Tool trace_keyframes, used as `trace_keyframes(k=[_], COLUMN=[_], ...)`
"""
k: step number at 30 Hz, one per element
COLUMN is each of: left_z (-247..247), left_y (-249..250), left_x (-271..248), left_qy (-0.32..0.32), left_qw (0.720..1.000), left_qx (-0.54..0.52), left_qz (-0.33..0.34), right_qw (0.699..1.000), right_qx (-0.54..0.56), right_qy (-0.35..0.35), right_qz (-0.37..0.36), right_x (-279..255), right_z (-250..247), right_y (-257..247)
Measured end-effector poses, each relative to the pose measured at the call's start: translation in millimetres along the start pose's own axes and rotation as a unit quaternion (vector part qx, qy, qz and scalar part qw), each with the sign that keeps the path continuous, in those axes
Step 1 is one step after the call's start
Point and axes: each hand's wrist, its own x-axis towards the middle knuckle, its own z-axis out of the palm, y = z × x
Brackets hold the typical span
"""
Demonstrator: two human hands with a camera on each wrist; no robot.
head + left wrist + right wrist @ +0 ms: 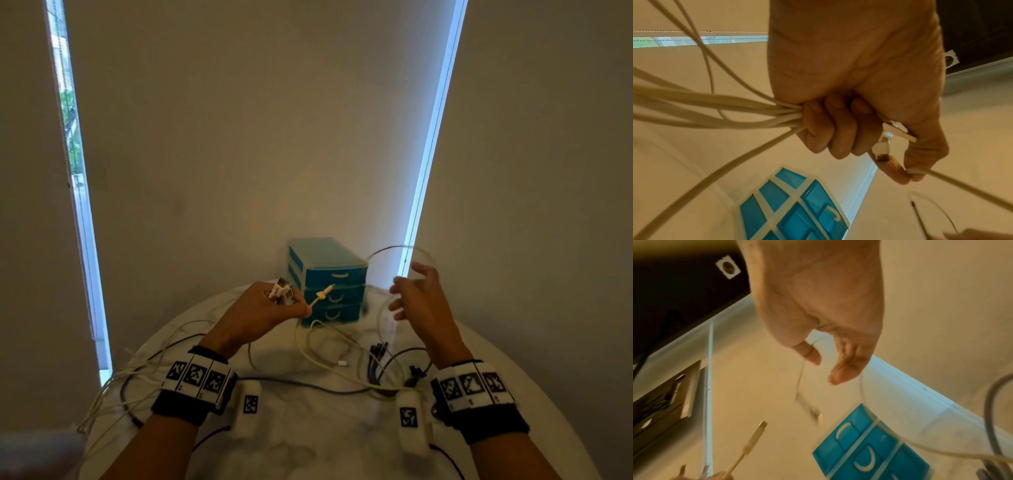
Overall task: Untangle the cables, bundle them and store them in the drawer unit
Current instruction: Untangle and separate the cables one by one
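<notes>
Left hand (855, 91) fingers (830, 129) curl tight round a bunch of white cables (719, 110); right hand (419, 301) fingers spread, a thin cable (800, 371) looped over the thumb; blue drawers (330, 286) just beyond both

Both forearms reach forward, each wrist wrapped in a black band carrying white blocks with black-and-white square markers. The left hand (263, 310) is raised, knuckles up, its fingers (830, 128) curled tight into a fist. The right hand (419, 301) is lifted higher, fingers (846, 368) spread and loosely bent, blurred.
</notes>
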Motion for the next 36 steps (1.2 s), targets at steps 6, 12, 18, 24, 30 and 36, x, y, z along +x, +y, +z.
trace_keyframes(k=[6,12,18,24,30,36], left_z=[9.0,9.9,0.9,5.9,-1.8,2.3], left_y=[2.9,1.1,-5.5,-1.8,-1.8,25.3], left_x=[3.2,5.8,7.6,-1.7,-7.1,-19.2], left_qy=[0.064,0.150,0.187,0.175,0.197,0.250], left_qw=[0.996,0.978,0.956,0.952,0.942,0.916], left_qx=[-0.057,-0.137,-0.227,-0.249,-0.270,-0.311], left_qz=[-0.003,-0.038,-0.017,-0.039,-0.027,0.033], right_qw=[0.921,0.896,0.971,0.935,0.829,0.949], right_qx=[-0.228,-0.168,0.204,0.285,0.429,0.251], right_qy=[-0.315,-0.402,0.039,0.201,0.359,-0.187], right_qz=[-0.013,-0.086,-0.119,-0.063,0.003,-0.018], right_x=[-56.3,-70.7,-31.8,-13.7,4.1,31.7], right_z=[14.9,11.0,-56.3,-67.3,-68.6,51.1], right_y=[-19.5,-35.1,-42.7,-7.8,1.7,-98.3])
